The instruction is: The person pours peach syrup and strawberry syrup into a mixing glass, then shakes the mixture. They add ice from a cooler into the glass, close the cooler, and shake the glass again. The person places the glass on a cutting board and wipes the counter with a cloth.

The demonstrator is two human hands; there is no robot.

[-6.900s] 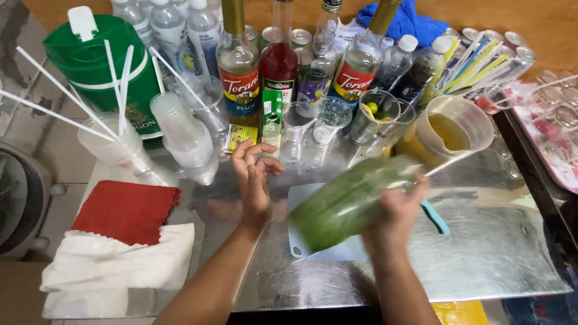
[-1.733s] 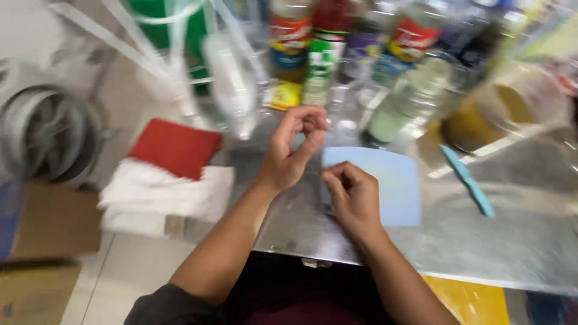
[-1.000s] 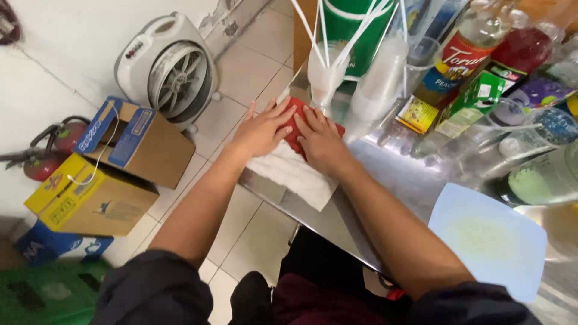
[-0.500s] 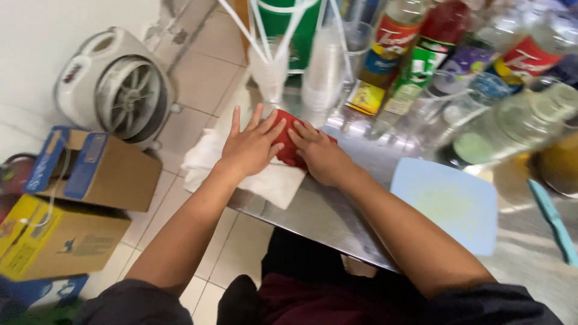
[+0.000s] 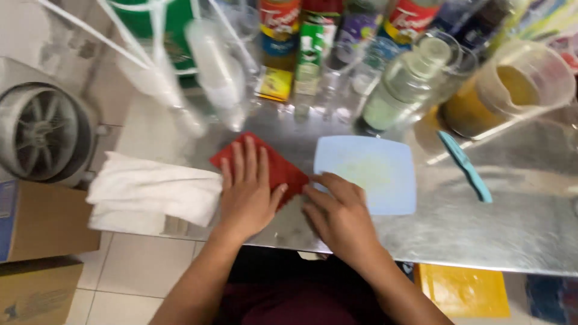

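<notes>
**Inspector:** Head view, sole camera. Left hand point(image 5: 247, 195) lies palm down on the red cloth point(image 5: 265, 165), fingers point(image 5: 248, 159) straight and slightly spread, flat on the fabric. It grips nothing; it presses.

**Clerk:** And the right?

**Inspector:** Right hand point(image 5: 338, 215) rests just beside the cloth's right corner, fingers point(image 5: 328, 180) loosely extended and close together. The fingertips meet the cloth's edge and sit at the near-left corner of the pale blue board point(image 5: 370, 177). Nothing is enclosed in this hand either.

**Clerk:** Position of the cloth?

**Inspector:** Red cloth lies flat on the metal counter point(image 5: 481, 235), near its front edge, between a folded white towel point(image 5: 153, 195) on the left and the blue board on the right. The towel hangs partly over the counter's left end.

**Clerk:** Surroundings?

**Inspector:** Behind the cloth stand stacked clear cups point(image 5: 220, 72), blurred, and a row of syrup bottles point(image 5: 280, 27). A clear bottle with pale green liquid point(image 5: 403, 90) leans behind the board. A plastic jug of yellow-brown liquid point(image 5: 512, 90) stands to the right, with a teal utensil point(image 5: 465, 165) on the counter before it. A white fan point(image 5: 39, 129) and cardboard boxes point(image 5: 42, 222) sit on the tiled floor at left.
</notes>
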